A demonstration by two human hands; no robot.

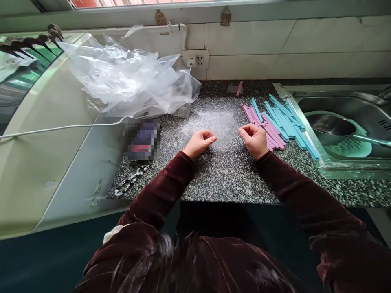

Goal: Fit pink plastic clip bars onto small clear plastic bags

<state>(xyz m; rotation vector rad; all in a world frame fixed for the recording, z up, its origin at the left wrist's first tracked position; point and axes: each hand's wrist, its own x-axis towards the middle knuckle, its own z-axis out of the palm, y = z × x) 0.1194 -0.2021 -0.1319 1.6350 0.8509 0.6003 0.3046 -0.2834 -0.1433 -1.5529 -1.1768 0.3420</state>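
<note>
My right hand (254,140) pinches a thin piece of clear plastic film (232,122), held just above the speckled countertop (220,179). To its left, my left hand (199,143) is closed, thumb against the curled fingers; whatever may be between them is too faint to make out. Right beside my right hand lies a pile of long narrow plastic strips that look like bag clips, some pink (271,134) and some blue (288,122). One more pink strip (239,88) lies farther back near the wall, on a small clear piece.
A heap of clear plastic bags (137,81) fills the back left. A blurred-out phone-like object (143,140) and a beaded string (132,181) lie at the left. A white cable (61,129) crosses there. The sink (332,173) at the right holds a pan (331,128) and a colander (351,148).
</note>
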